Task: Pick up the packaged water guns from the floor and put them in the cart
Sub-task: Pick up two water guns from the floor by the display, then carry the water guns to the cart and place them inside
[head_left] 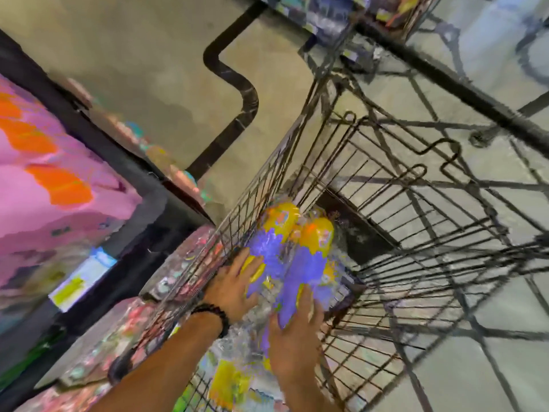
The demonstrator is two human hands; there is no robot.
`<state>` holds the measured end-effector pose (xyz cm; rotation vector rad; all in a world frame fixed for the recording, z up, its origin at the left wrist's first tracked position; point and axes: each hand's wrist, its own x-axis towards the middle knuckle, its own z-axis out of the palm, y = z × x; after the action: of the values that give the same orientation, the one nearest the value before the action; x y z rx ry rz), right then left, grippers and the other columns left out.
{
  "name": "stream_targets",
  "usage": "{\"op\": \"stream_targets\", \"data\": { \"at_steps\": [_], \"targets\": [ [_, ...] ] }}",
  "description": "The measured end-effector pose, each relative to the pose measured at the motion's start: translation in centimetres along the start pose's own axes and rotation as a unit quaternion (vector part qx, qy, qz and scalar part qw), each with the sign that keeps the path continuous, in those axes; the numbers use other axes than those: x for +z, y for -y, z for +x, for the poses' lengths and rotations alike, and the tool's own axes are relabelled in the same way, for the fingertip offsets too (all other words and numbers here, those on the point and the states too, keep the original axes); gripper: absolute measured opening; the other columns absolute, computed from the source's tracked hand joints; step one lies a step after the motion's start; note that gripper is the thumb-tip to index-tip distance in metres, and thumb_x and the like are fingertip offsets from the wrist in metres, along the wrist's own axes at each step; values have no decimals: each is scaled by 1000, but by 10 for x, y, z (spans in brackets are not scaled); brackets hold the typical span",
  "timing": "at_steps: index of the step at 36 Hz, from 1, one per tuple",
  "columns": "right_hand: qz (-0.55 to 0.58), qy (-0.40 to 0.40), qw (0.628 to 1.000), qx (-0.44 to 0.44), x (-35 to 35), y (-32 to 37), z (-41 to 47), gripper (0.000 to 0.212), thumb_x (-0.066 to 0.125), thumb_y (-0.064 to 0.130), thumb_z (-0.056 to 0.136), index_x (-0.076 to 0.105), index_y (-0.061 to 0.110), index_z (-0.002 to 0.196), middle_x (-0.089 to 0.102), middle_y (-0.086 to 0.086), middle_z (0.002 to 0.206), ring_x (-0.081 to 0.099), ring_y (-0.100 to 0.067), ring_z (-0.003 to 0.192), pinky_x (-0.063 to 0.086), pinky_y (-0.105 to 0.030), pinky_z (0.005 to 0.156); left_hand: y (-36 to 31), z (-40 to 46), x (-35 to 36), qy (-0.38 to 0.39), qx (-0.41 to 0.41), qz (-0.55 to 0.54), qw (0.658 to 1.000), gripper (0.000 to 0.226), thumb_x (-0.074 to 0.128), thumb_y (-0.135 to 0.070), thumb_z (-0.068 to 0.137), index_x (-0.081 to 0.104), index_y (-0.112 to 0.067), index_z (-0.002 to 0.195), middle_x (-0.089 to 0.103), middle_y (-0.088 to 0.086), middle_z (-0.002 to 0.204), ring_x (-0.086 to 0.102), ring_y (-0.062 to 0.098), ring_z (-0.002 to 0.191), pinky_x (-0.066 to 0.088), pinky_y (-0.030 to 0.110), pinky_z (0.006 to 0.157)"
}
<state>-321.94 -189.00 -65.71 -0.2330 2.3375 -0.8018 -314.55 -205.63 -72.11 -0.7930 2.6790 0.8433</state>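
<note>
Water guns in cart, yellow tanks away (blurred); hands on pack

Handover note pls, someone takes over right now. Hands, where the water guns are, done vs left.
Left hand: flat, fingers straight, on the packaged water guns, bead bracelet on the wrist. No curled grip visible.
Right hand: fingers spread over the near end of the same packs, pressing rather than clasping as far as the blur shows.
Water guns: purple and yellow, in clear packaging, lying inside the wire cart against its left wall.
Done: these packs are in the basket.
Left: release both hands. The floor that shows holds no more packs; whether others remain out of view cannot be told.
</note>
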Motion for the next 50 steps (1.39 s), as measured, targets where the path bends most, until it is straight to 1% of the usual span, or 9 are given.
{"op": "stream_targets", "data": {
  "at_steps": [5,9,13,19,22,28,35,41,50],
  "targets": [
    [44,-16,999,-5,56,-20,22,96,82,29,82,24,35,157,12,-1,158,21,-26,149,40,-35,108,25,30,18,-6,39,17,999,108,92,-34,59,34,-30,151,28,3,160,26,20,142,45,45,104],
    [70,31,997,9,83,-31,32,98,78,29,86,13,42,158,-5,14,158,28,-23,148,37,-28,108,58,41,36,59,11,24,998,89,66,-41,85,16,-42,159,-2,-6,169,24,27,151,28,48,118],
    [61,38,997,16,107,-35,41,100,77,24,87,9,50,155,-3,15,157,39,-20,141,43,-24,98,77,42,58,65,1,65,996,81,41,-48,89,-1,-49,158,-10,-6,170,44,41,136,42,53,107],
    [34,114,993,-11,129,-42,62,96,56,24,88,-7,50,157,-9,4,166,44,-29,139,48,-34,104,76,42,72,0,-64,-72,995,77,59,-12,78,42,-28,152,32,14,161,49,41,136,48,55,104],
    [9,158,987,-23,129,-46,74,92,61,20,92,2,32,161,-6,-5,168,24,-22,150,43,-33,111,78,39,78,-5,-125,-119,985,73,39,-17,80,44,-28,152,28,10,164,42,35,142,43,44,112],
    [-78,210,974,-24,98,-38,88,87,64,29,91,14,28,162,23,-9,162,38,-27,144,39,-37,113,56,11,62,-42,-123,-126,983,69,28,-32,87,39,-27,155,28,4,164,32,22,148,35,42,118],
    [-236,226,923,-203,16,42,82,81,54,33,97,6,29,162,9,1,169,24,-25,152,35,-40,117,0,-32,-14,-58,-131,-113,983,67,43,-23,93,28,-30,158,13,-8,166,20,13,151,8,18,118],
    [-321,200,862,-338,-59,127,51,76,46,35,102,1,30,162,2,1,170,16,-26,154,32,-41,119,-47,-64,-71,-107,-134,-116,978,73,45,-37,96,3,-59,151,13,-7,168,24,20,152,25,38,122],
    [-373,148,759,-512,-170,209,-10,76,47,34,104,0,25,163,6,-9,170,23,-33,151,34,-45,117,-126,-120,-151,-226,-178,-27,957,74,45,-40,91,10,-50,156,21,-8,166,38,22,145,43,47,111]
  ]
}}
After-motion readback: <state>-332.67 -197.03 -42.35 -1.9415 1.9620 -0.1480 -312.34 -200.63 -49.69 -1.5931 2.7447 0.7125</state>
